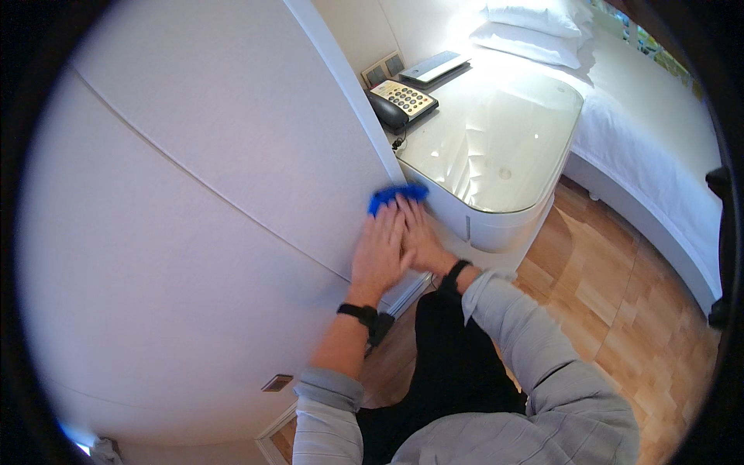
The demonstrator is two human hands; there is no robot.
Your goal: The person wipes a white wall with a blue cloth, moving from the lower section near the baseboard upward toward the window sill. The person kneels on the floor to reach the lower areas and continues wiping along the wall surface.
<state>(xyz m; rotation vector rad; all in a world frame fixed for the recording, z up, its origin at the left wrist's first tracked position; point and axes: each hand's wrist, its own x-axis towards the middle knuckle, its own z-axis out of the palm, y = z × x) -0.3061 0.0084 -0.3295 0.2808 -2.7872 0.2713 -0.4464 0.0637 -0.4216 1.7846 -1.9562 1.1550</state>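
A blue cloth point(400, 195) is pressed against the white wall panel point(244, 151), close to its raised edge strip point(343, 81). My left hand point(378, 250) lies along the panel with its fingertips on the lower edge of the cloth. Close beside it, my right hand point(423, 235) also has its fingers on the cloth, partly covered by the left thumb. Both hands and the cloth are slightly blurred. Most of the cloth's underside is hidden against the panel.
Right of the hands stands a white bedside cabinet point(505, 232) with a glass top point(511, 128). On it are a corded telephone point(401, 104) and a flat folder-like item point(433, 67). A bed point(639, 133) with white pillows point(535, 43) is beyond; wood-patterned flooring point(604, 279) lies between.
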